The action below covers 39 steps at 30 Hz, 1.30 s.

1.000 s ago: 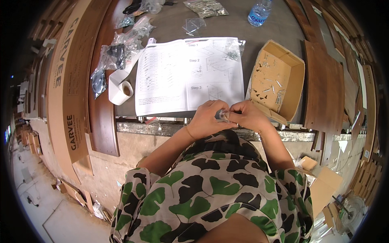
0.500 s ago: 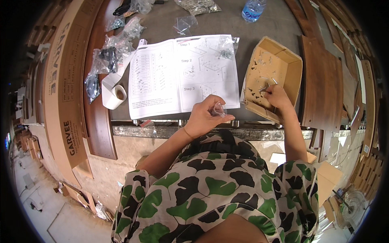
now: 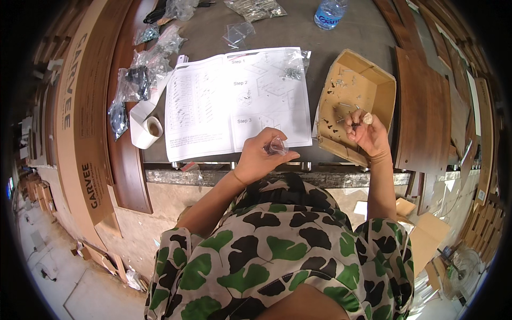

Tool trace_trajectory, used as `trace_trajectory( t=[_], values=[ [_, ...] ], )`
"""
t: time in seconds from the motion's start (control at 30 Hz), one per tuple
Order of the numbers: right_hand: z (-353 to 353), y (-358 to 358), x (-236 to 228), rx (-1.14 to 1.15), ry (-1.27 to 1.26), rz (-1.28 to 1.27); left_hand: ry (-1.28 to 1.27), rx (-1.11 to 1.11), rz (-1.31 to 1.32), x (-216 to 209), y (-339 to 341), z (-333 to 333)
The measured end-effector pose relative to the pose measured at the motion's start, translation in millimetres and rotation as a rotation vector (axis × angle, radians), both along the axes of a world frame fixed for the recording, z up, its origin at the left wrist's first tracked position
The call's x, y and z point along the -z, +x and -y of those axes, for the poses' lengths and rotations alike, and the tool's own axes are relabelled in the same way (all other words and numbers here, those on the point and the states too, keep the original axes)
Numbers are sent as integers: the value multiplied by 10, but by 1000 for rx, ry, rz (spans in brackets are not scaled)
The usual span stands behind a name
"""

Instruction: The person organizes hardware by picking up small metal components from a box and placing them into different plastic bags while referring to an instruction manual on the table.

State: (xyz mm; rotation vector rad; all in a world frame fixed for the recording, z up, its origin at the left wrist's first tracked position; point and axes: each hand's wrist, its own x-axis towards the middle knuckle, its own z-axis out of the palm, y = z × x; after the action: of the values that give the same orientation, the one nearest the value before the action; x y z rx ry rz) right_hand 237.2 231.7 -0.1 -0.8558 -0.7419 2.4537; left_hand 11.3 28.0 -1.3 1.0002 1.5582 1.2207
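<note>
My left hand (image 3: 260,156) is curled round a small clear plastic bag (image 3: 276,146), its mouth held up between thumb and fingers, just in front of the open instruction booklet (image 3: 200,106). Over the near end of a shallow cardboard tray (image 3: 381,98), my right hand (image 3: 369,136) is turned partly palm-up with its fingers bent in. A pale spot shows at its fingertips; what the fingers hold is too small to name. Scattered in the tray are several small screws (image 3: 341,82) and dark bits of hardware (image 3: 329,128).
Clear bags of hardware (image 3: 154,64) and a white tape roll (image 3: 149,130) lie left of the booklet. Another small bag (image 3: 293,69) rests on its far corner. A water bottle (image 3: 329,13) stands at the back. Brown boards (image 3: 421,106) flank the table, with a long carton (image 3: 80,117) at left.
My right hand has lifted off the tray's bottom and turned over, fingers curled upward. The left hand stays in nearly the same place with the plastic bag, which is tilted more toward me.
</note>
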Motion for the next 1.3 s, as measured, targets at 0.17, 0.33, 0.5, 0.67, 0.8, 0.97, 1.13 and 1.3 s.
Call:
trace_trajectory(
  t=[0.17, 0.33, 0.5, 0.67, 0.8, 0.97, 1.13, 1.3],
  values=[
    [-103, 33, 199, -267, 437, 453, 40, 15, -30, -16, -5, -57],
    [-14, 23, 441, -495, 950, 898, 28, 11, -40, -30, -23, -97],
    [-41, -25, 399, -526, 1070, 874, 45, -12, -42, 18, -43, -96],
    [-49, -58, 124, -164, 85, 303, 29, -52, -30, 43, -66, -43],
    [-49, -41, 205, -248, 291, 488, 35, -20, -46, 0, -84, -42],
    [-34, -103, 576, -491, 1094, 877, 45, -12, -45, -55, -95, -68],
    [29, -252, 513, -554, 1211, 1039, 43, -50, -94, 7, -133, 38],
    [32, -230, 424, -598, 1359, 1060, 42, -60, -99, 15, -118, 50]
  ],
)
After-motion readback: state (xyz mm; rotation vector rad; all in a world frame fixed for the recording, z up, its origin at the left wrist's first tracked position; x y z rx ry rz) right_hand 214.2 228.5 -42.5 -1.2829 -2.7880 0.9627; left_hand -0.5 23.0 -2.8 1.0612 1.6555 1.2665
